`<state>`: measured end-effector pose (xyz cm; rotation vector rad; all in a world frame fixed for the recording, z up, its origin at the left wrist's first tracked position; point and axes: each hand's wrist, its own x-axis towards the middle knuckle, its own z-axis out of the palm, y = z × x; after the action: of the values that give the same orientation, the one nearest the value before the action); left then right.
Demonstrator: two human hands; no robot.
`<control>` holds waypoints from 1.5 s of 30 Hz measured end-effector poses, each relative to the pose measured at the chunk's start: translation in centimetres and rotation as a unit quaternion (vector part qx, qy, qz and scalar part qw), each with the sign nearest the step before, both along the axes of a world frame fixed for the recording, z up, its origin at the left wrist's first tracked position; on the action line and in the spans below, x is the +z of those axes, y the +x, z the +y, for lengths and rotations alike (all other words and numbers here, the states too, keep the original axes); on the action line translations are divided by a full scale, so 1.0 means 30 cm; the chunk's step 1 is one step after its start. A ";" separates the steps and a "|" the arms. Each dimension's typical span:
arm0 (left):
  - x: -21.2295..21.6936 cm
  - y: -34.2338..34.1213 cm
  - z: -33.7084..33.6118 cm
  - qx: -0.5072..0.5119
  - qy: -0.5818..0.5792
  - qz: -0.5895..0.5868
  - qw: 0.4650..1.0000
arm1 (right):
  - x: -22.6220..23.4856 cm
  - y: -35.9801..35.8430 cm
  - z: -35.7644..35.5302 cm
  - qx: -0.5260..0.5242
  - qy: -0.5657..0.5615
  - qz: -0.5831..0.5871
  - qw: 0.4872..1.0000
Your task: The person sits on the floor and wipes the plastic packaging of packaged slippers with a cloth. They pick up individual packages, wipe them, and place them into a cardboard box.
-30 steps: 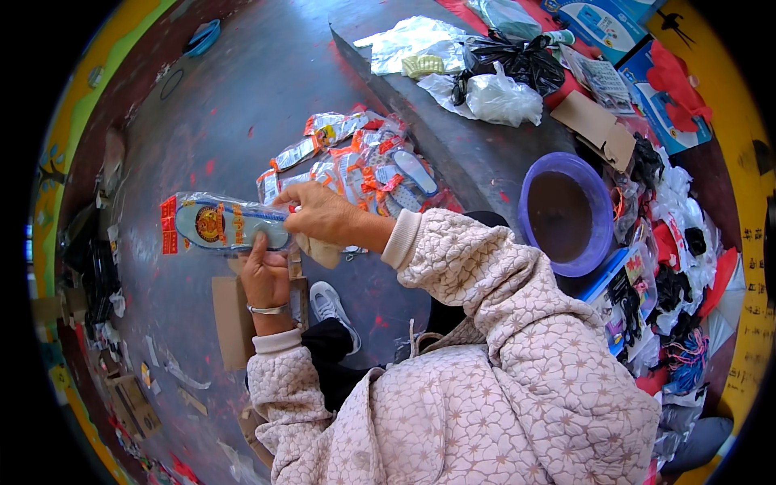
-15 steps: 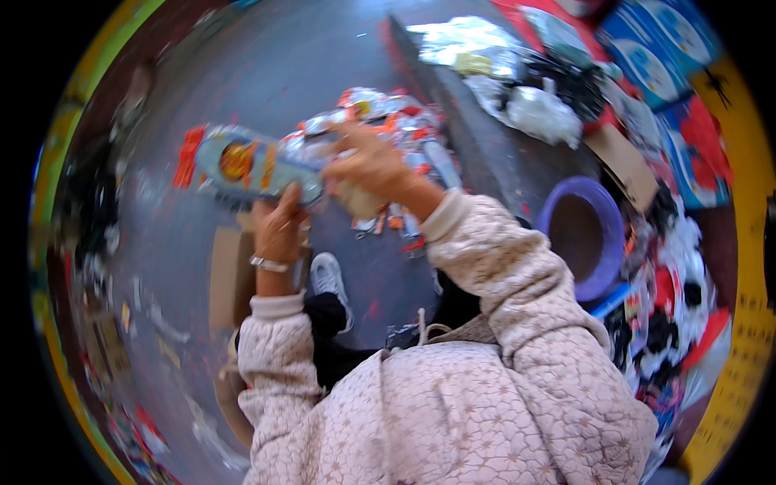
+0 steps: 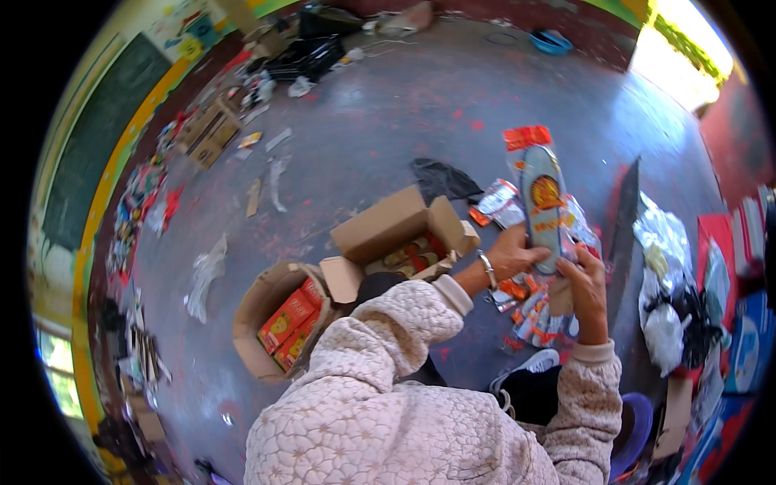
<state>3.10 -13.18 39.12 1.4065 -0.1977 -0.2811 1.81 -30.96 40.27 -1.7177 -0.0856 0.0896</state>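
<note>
Head view: long grey-blue plastic packet with red header (image 3: pixel 542 198) held upright above floor pile of similar packets (image 3: pixel 537 311). Left hand (image 3: pixel 511 257) fingers pinch its lower edge; right hand (image 3: pixel 588 279) fingers curl beside. Best kept gripped low, supported from both sides.

A long flat blister-packed item with a red header card (image 3: pixel 540 198) is held upright between the left hand (image 3: pixel 512 257) and the right hand (image 3: pixel 587 284), above a heap of similar orange-and-white packets (image 3: pixel 540 317) spread on the grey concrete floor (image 3: pixel 388 121). To the left of the hands an open brown cardboard box (image 3: pixel 396 230) is set on the floor, with cans seen inside. Further left, a second open cardboard carton (image 3: pixel 263 323) is placed, small red-and-yellow boxes (image 3: pixel 288 322) being packed in it. Right of the heap, white plastic bags (image 3: pixel 663 275) are piled.
</note>
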 end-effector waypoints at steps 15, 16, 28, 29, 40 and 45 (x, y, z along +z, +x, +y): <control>0.096 -0.170 0.056 -0.026 -0.062 0.086 0.994 | 0.030 -0.105 0.088 -0.093 0.035 -0.007 0.995; 0.083 -0.057 0.065 -0.068 -0.070 0.090 0.991 | 0.038 -0.019 0.085 -0.119 -0.011 -0.015 0.993; 0.038 -0.037 -0.012 -0.044 -0.021 0.103 0.994 | 0.034 -0.002 0.060 -0.153 -0.167 -0.009 0.974; 0.031 -0.028 -0.012 -0.029 -0.010 0.102 0.994 | 0.032 0.004 0.049 -0.139 -0.167 -0.013 0.976; 0.044 0.032 -0.010 -0.088 0.041 0.077 0.992 | 0.079 -0.007 -0.032 -0.017 0.039 0.126 0.991; 0.042 0.035 -0.036 -0.099 0.030 0.115 0.988 | 0.021 0.001 -0.020 -0.047 -0.109 0.004 0.993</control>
<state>4.15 -14.27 40.39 1.4034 -0.1399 -0.6139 1.85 -31.56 40.89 -1.9366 0.0113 0.0379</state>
